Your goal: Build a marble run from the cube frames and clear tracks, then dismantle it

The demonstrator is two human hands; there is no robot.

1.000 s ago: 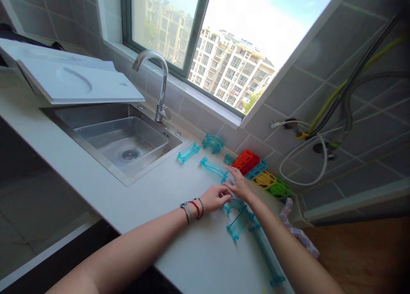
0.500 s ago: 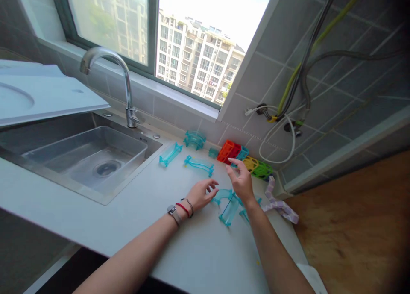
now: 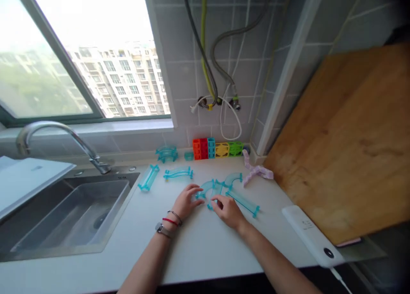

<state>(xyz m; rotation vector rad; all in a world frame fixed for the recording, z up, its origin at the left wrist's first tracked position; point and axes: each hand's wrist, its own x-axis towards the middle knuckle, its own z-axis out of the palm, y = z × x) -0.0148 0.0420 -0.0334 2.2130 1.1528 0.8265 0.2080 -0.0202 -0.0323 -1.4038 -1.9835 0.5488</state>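
Both my hands rest on the white counter (image 3: pixel 205 242) over a cluster of clear teal track pieces. My left hand (image 3: pixel 187 201), with bracelets and a watch at the wrist, has its fingers curled onto a curved teal piece (image 3: pixel 206 187). My right hand (image 3: pixel 228 209) pinches a short teal piece beside it, mostly hidden under the fingers. A long straight teal track (image 3: pixel 244 202) runs off to the right of my right hand. Another curved teal piece (image 3: pixel 232 178) lies just behind.
A steel sink (image 3: pixel 64 213) and tap (image 3: pixel 57 136) are at the left. More teal pieces (image 3: pixel 178 173) lie behind my hands. Coloured blocks (image 3: pixel 218 148) line the wall. A pale purple piece (image 3: pixel 256 171), a white device (image 3: pixel 312 236) and a wooden board (image 3: pixel 346 148) are at the right.
The view has swung right, bringing in the wooden board and white device. Both hands have come down onto the teal pieces in front; the right hand was raised and open before.
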